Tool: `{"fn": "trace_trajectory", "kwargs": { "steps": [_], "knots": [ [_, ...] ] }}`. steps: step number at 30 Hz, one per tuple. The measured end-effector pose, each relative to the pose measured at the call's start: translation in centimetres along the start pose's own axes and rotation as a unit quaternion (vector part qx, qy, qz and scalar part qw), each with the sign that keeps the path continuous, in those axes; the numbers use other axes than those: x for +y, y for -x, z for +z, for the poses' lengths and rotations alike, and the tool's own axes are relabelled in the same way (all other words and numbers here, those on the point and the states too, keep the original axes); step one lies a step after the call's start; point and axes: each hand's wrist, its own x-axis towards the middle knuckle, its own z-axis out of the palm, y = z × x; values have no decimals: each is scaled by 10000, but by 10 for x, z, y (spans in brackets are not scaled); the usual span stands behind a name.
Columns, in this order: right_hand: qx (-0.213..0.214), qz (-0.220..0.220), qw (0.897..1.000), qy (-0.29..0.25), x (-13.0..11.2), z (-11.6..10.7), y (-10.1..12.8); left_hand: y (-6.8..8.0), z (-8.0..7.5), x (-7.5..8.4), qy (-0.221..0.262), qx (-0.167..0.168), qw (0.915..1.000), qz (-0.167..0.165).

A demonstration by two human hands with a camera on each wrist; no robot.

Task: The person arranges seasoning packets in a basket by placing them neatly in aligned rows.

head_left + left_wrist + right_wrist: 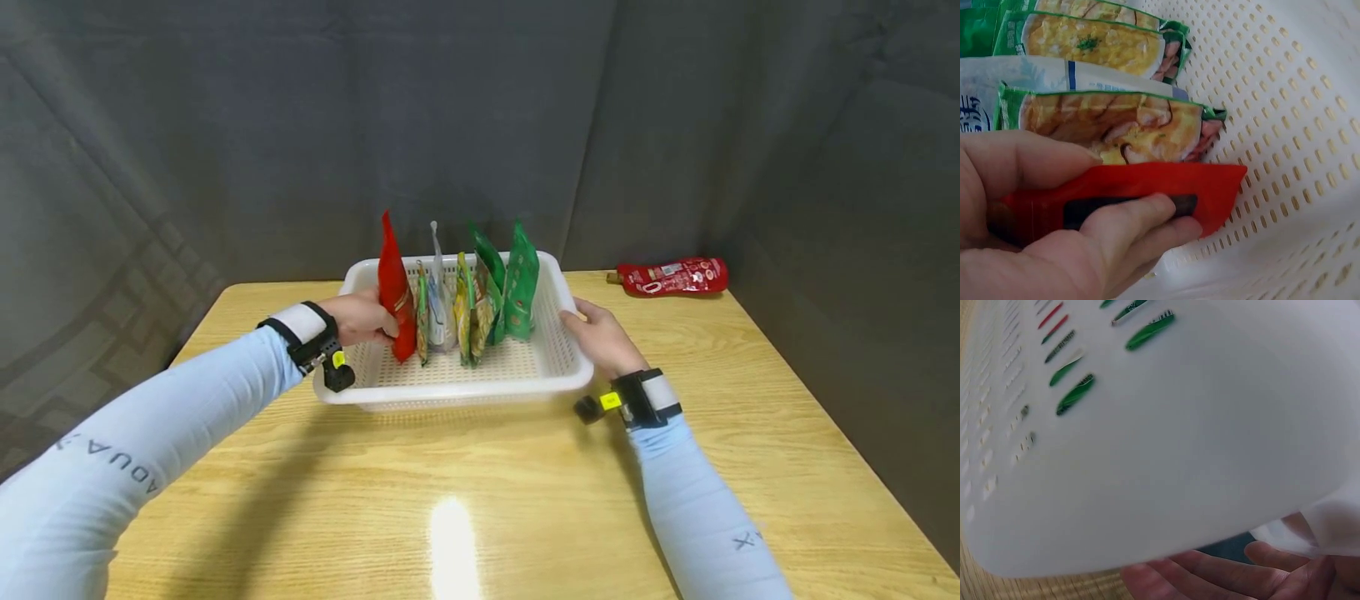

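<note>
Near the left end of a white perforated plastic basket [457,390], my left hand [363,318] pinches an upright red pouch [395,287] between thumb and fingers. The left wrist view shows the thumb on one face and the fingers on the other. Beside it stand a flat food packet [1129,125] with a green edge, a pale clear-and-white bag [1022,84] and yellow-green packets [1097,47]. Farther right are green pouches [521,287]. My right hand [606,340] grips the basket's right end at the rim, its fingers partly hidden in the right wrist view.
A red spouted pouch [678,277] lies flat at the back right of the wooden table [375,492]. Dark grey cloth [465,125] hangs behind the table, and a dark panel [862,317] runs along the right edge.
</note>
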Motion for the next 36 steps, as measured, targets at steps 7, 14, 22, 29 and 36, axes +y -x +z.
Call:
{"fn": "trace_trajectory", "kwargs": {
  "steps": [7, 14, 22, 29, 36],
  "knots": [
    [36, 3, 10000, -19, 1, 0, -1, -2, -2, -2, -3, -149, 9999, 68],
    [39, 3, 9999, -109, 0, -1, 1, -2, -2, 0, 60, -42, 10000, -16],
    [110, -7, 9999, -105, 2, 1, 1, 7, 0, 4, -428, 284, 9980, -365],
    [189, 147, 9997, 35, 4, -7, 1, 11, 2, 14, -855, 541, 9939, -445],
    [304, 18, 9991, 283, 8, -22, 9, 23, 4, 33, -1501, 769, 9854, -214]
  ]
}}
